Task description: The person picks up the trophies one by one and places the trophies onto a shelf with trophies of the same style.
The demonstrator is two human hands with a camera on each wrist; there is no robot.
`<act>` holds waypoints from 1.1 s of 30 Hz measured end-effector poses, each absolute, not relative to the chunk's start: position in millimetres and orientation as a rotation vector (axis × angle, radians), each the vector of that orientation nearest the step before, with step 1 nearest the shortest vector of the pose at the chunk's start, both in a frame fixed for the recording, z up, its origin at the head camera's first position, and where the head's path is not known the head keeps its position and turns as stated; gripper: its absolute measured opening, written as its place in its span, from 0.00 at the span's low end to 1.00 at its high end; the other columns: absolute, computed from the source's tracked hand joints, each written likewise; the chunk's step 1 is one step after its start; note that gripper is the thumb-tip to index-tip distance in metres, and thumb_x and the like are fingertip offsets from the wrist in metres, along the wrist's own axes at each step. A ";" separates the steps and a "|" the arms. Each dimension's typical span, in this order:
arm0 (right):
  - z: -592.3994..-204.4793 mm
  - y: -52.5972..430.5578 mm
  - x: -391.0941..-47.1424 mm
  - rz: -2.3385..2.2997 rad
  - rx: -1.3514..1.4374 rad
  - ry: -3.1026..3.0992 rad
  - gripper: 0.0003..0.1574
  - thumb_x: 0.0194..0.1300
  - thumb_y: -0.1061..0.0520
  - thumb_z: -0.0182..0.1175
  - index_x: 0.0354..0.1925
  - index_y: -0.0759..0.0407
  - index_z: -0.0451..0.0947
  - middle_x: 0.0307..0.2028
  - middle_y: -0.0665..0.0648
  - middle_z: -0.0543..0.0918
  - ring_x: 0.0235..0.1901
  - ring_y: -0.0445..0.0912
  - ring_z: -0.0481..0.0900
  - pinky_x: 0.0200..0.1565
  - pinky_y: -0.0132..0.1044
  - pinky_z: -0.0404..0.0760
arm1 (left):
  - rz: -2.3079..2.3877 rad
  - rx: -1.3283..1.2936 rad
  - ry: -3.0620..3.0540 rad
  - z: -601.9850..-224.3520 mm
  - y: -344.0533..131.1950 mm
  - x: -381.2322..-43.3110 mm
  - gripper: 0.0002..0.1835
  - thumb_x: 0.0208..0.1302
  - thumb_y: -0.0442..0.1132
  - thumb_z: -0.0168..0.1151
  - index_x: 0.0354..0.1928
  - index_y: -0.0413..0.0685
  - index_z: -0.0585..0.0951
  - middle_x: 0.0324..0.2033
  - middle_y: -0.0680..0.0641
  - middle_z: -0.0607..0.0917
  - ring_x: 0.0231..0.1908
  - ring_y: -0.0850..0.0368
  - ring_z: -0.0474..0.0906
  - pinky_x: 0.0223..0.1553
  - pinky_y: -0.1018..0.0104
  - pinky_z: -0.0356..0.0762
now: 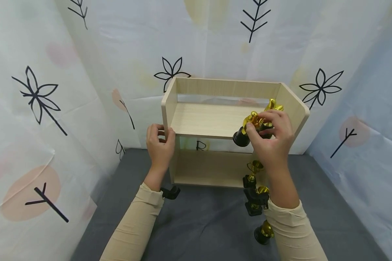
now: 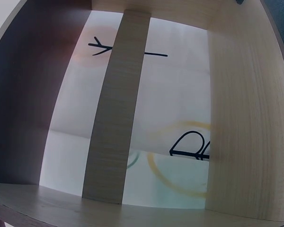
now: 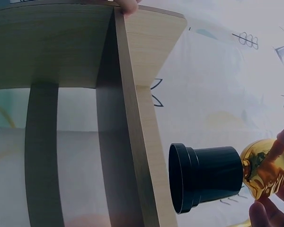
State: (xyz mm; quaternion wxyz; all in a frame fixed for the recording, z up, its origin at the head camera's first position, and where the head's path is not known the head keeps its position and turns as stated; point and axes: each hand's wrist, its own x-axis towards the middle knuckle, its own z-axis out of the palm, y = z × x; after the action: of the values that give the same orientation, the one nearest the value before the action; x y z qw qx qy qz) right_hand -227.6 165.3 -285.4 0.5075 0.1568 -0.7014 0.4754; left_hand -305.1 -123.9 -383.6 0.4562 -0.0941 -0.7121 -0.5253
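Note:
My left hand grips the left side panel of a small light-wood shelf, at the front edge of its upper board. My right hand pinches a trophy by its gold top. That trophy is tilted, its round black base pointing left at the upper board's front edge; in the right wrist view its gold part sits between thumb and fingers. Behind the right hand, another gold trophy shows at the upper board's right end, partly hidden. The left wrist view shows the shelf's inside, not the hand's grip.
Below the right hand, a gold cup trophy stands near the lower board's front. A second cup trophy is partly covered by the right wrist camera. Nearer, a trophy stands on the grey tabletop. Patterned cloth surrounds the table.

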 end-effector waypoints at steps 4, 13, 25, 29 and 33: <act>-285.3 162.4 -230.9 1.133 0.381 -1.704 0.16 0.57 0.60 0.74 0.44 0.66 0.89 0.46 0.51 0.83 0.43 0.46 0.78 0.35 0.20 0.80 | -1.290 -0.228 -1.769 -384.8 -124.7 -305.1 0.09 0.73 0.41 0.61 0.42 0.40 0.79 0.41 0.38 0.79 0.36 0.47 0.81 0.31 0.58 0.81; -286.7 160.8 -239.9 1.073 0.362 -1.755 0.15 0.59 0.58 0.74 0.45 0.64 0.89 0.48 0.64 0.83 0.43 0.47 0.76 0.35 0.23 0.78 | -1.283 -0.221 -1.766 -383.5 -123.8 -305.0 0.09 0.73 0.41 0.61 0.42 0.40 0.79 0.41 0.39 0.79 0.35 0.47 0.81 0.32 0.64 0.81; -292.1 159.5 -252.1 0.989 0.370 -1.814 0.17 0.64 0.55 0.73 0.49 0.62 0.88 0.49 0.66 0.81 0.45 0.53 0.79 0.34 0.21 0.76 | -1.296 -0.221 -1.778 -383.9 -123.8 -304.3 0.09 0.73 0.41 0.61 0.42 0.40 0.79 0.42 0.38 0.79 0.37 0.43 0.81 0.33 0.62 0.80; -291.9 158.5 -254.7 0.981 0.376 -1.847 0.18 0.66 0.56 0.72 0.53 0.60 0.88 0.51 0.66 0.82 0.47 0.56 0.79 0.35 0.21 0.76 | -1.289 -0.219 -1.775 -383.9 -123.9 -304.6 0.09 0.73 0.41 0.61 0.42 0.40 0.79 0.41 0.38 0.79 0.36 0.43 0.81 0.33 0.63 0.80; -292.5 157.2 -256.8 1.007 0.349 -1.865 0.20 0.65 0.57 0.73 0.56 0.59 0.87 0.53 0.65 0.82 0.48 0.51 0.79 0.36 0.21 0.76 | -1.285 -0.220 -1.775 -383.9 -124.4 -304.9 0.09 0.73 0.41 0.61 0.41 0.41 0.79 0.41 0.38 0.79 0.36 0.44 0.81 0.32 0.65 0.80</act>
State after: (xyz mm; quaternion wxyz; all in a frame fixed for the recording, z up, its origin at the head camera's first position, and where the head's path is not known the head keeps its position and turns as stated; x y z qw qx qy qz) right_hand -256.8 157.2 -292.5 0.4766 0.1428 -0.7633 0.4121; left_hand -304.9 -124.4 -383.9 0.4526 -0.0892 -0.7187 -0.5202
